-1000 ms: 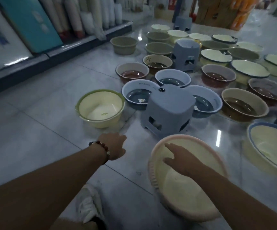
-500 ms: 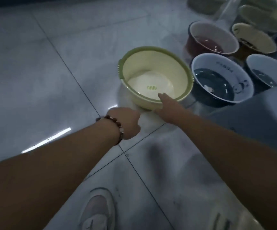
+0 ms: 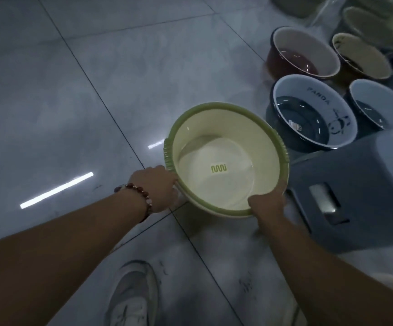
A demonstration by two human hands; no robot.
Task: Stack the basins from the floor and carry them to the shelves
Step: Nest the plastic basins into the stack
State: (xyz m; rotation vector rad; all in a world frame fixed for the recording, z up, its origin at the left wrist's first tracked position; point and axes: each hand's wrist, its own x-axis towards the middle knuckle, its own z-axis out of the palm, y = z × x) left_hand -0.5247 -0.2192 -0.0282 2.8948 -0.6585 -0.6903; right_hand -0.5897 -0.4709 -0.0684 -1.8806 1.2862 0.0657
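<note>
A pale fabric shoe (image 3: 132,300) stands nearest on the floor (image 3: 49,102), which is glossy grey stone-look tile with thin dark grout lines and a bright bar of reflected light; just beyond it two bare forearms reach forward. The left hand (image 3: 156,188), with a bracelet (image 3: 141,200) of round reddish beads at the wrist, grips the near-left edge of the green-rimmed basin (image 3: 226,158) beside its ribbed handle, the fingers curled under the rim and out of sight; the right hand (image 3: 267,201) grips the near-right edge, thumb over the rim and fingers wrapped beneath. This basin is round, smooth cream plastic with an olive band and ridged grips on two sides; it holds nothing but a small green wavy mark on its flat bottom; whether it rests on the floor or is just raised, I cannot tell. Touching or just beside it on the right is a grey plastic stool (image 3: 360,191), rounded at the corners, with a rectangular slot in its side and a small round hole on top. Farther on sits a panda basin (image 3: 313,111), white inside with a dark bottom, a drawn panda, the word PANDA and a small label lying in it; a second dark-bottomed basin (image 3: 379,102) stands to its right. Beyond these a red-bottomed basin (image 3: 306,52) and a beige basin (image 3: 362,57) stand side by side, glossy within; dimmer, blurred basins lie past them.
</note>
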